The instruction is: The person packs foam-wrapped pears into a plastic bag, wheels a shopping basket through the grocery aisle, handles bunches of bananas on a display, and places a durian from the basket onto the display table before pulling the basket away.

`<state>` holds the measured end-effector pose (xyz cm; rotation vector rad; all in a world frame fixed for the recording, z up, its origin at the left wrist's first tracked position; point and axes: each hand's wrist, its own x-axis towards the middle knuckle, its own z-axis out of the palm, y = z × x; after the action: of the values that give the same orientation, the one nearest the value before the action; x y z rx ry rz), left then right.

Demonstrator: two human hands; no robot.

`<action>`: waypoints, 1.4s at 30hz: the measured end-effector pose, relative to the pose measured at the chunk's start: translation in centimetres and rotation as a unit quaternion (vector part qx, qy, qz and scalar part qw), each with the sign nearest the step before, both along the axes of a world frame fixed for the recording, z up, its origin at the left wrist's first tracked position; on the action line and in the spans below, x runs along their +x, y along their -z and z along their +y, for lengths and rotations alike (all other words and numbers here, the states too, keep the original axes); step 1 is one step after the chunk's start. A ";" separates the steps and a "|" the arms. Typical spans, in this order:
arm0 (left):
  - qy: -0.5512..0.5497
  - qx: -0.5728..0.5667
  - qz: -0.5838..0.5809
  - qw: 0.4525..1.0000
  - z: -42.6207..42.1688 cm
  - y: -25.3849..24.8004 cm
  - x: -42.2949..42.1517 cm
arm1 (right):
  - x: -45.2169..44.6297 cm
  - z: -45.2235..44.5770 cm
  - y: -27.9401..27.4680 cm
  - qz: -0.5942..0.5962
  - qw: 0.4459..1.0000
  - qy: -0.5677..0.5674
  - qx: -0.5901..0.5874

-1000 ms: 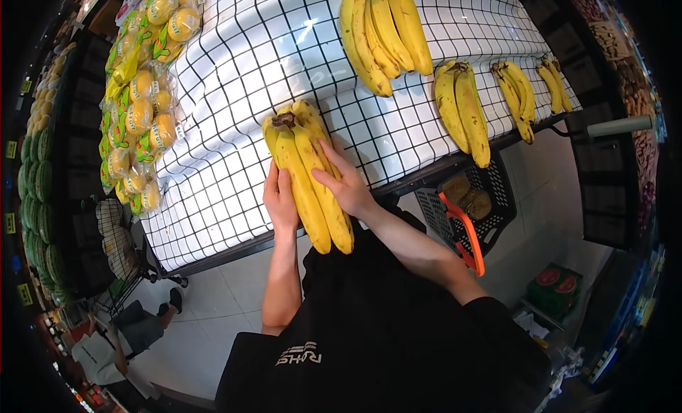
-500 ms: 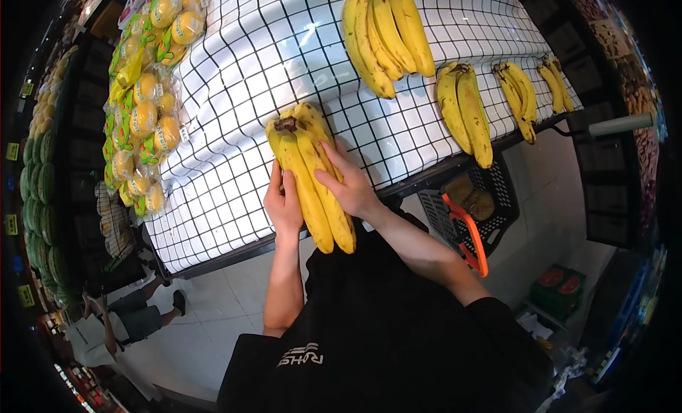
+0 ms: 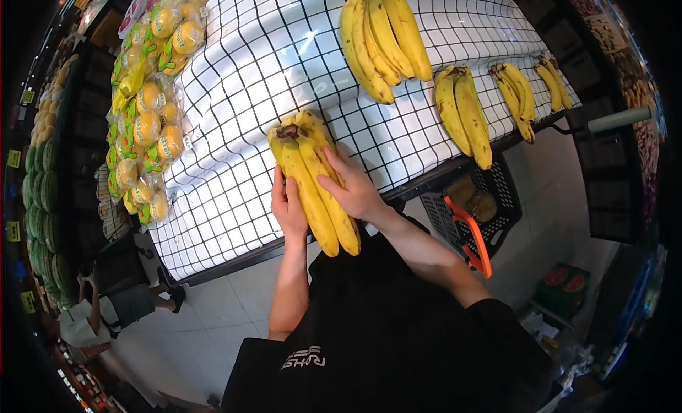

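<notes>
A bunch of yellow bananas [image 3: 316, 193] with brown specks is held between both hands over the near edge of the display table, its dark stem end pointing away from me. My left hand [image 3: 288, 205] wraps the bunch's left side, thumb up along the peel. On the opposite side, my right hand [image 3: 352, 189] grips with its thumb across the front banana. The fingers under the bunch are hidden. Farther right on the checked cloth [image 3: 234, 122] lie a large banana bunch [image 3: 387, 40], a smaller bunch [image 3: 463, 115] and a third bunch [image 3: 513, 97].
Bagged yellow fruit [image 3: 148, 125] is stacked at the table's left. A black basket [image 3: 501, 200] with an orange handle [image 3: 469, 232] stands below the right edge. Another small banana bunch [image 3: 553, 83] lies at the far right corner. A person [image 3: 106, 313] stands at lower left.
The view has shifted slightly. Both hands still hold the bananas, in nearly the same grip and place. The person at lower left has moved a little.
</notes>
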<state>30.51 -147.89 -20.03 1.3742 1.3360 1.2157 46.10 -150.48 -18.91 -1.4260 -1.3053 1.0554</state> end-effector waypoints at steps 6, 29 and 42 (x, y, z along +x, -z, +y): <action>0.006 -0.025 -0.050 0.998 0.0 -1.3 0.4 | -0.3 0.3 0.7 -0.043 0.998 0.021 0.034; -0.007 -0.050 -0.160 0.986 0.4 -0.7 0.1 | -1.8 0.5 -0.5 -0.127 0.991 0.049 -0.009; -0.010 -0.014 -0.097 0.995 -0.3 -1.1 0.9 | -1.7 -1.7 -0.1 -0.102 0.989 0.099 0.026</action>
<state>31.42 -148.19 -18.94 1.1931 1.2284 1.3027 44.37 -152.16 -18.82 -1.6206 -1.2926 0.7533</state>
